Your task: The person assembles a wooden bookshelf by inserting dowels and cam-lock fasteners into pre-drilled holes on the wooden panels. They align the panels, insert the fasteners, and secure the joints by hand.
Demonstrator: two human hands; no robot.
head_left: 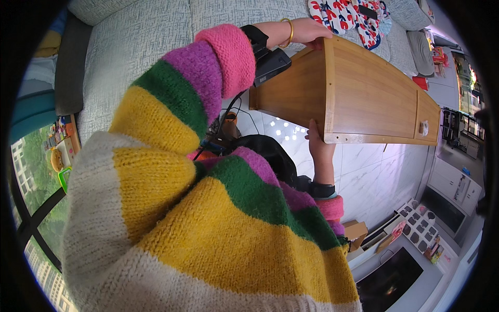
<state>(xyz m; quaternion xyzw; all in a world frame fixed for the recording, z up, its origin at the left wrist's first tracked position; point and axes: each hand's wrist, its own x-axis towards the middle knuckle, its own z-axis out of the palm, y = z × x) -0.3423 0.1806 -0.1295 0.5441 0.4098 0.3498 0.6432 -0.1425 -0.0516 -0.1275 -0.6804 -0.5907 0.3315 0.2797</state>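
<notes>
A long, box-shaped piece of light-brown wooden furniture (374, 91), tilted, reaches away to the right; its exact kind does not show. A pale strip with small screw holes runs along its near edge. At the upper corner of that edge, my left hand (310, 34), with a gold bangle at the wrist, has its fingers closed over the wood. Lower down, my right hand (319, 143) grips the bottom corner, its thumb up and the other fingers partly hidden. A small whitish piece (424, 128) sits at the furniture's far end.
Behind the furniture stands a light blue-grey sofa (140, 47), with a red-and-white patterned cloth (338, 14) and a dark phone-like object (367, 11) on it. Beneath is a white marbled floor (358, 177). A cardboard box (355, 231) and a dark screen (392, 281) are at lower right.
</notes>
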